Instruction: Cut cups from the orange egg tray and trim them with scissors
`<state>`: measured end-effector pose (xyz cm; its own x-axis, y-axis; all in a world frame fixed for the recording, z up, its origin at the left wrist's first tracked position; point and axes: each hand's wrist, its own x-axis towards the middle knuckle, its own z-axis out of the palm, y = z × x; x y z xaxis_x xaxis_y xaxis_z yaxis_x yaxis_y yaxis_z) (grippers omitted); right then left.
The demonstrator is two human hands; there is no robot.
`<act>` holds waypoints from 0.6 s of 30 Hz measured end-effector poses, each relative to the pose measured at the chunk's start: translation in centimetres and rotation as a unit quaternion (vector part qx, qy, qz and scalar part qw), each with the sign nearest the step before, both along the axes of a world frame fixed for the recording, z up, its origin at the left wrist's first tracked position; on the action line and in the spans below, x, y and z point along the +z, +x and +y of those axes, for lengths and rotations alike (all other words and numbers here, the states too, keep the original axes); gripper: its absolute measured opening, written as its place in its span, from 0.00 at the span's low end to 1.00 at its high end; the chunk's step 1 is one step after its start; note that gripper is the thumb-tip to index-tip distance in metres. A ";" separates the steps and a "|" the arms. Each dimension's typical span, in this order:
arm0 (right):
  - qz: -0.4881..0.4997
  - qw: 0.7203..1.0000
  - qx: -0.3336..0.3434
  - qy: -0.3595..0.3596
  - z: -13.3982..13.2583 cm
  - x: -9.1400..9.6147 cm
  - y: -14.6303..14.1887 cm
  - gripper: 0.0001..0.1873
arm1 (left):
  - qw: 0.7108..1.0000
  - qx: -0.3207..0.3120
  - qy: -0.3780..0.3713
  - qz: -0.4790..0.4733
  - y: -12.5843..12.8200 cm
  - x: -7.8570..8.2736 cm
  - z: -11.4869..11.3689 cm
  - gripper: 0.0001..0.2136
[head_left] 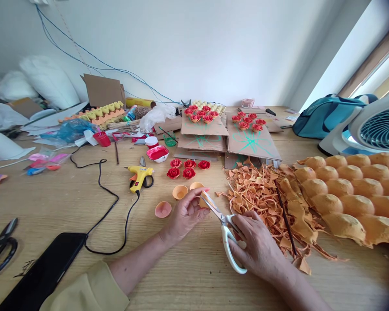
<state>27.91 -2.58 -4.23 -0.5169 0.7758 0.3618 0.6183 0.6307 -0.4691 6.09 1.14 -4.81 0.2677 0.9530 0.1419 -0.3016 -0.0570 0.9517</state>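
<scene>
My left hand pinches a small orange egg-carton cup piece near the middle of the wooden table. My right hand grips white-handled scissors, their blades open at the cup piece. Two cut orange cups and a pinkish one lie just left of my left hand. Beyond them sit several red painted paper roses. A heap of orange carton scraps lies right of the scissors.
An orange egg carton tray fills the right. A yellow glue gun with black cord, a bowl of red paint, cardboard sheets with more roses, a phone, black scissors, a fan.
</scene>
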 end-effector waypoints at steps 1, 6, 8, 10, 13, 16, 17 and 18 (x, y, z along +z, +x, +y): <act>0.002 1.000 -0.001 0.000 0.0 0.0 0.0 0.15 | 1.000 -0.005 -0.011 -0.002 0.0 0.0 0.0 0.22; 0.000 1.000 -0.004 -0.009 0.1 -0.1 -0.1 0.13 | 0.998 -0.026 -0.056 -0.033 0.0 0.1 -0.2 0.19; -0.004 1.000 -0.007 -0.015 0.1 0.0 -0.1 0.13 | 0.998 -0.029 -0.053 -0.026 0.1 0.2 -0.3 0.20; -0.012 1.000 -0.015 -0.018 0.1 0.1 -0.1 0.13 | 0.999 -0.031 -0.036 -0.001 0.1 0.4 -0.3 0.20; -0.029 0.999 -0.024 -0.017 0.1 0.2 -0.2 0.12 | 0.998 -0.041 -0.001 0.049 0.1 0.9 -0.3 0.21; -0.032 0.999 -0.022 -0.018 0.1 0.2 -0.3 0.12 | 0.996 -0.049 0.022 0.074 0.0 1.2 -0.2 0.21; -0.029 0.999 -0.020 -0.020 0.1 0.2 -0.3 0.12 | 0.996 -0.049 0.025 0.076 0.0 1.2 -0.2 0.21; -0.026 0.999 -0.018 -0.022 0.1 0.2 -0.3 0.13 | 0.995 -0.048 0.026 0.078 0.0 1.2 -0.2 0.21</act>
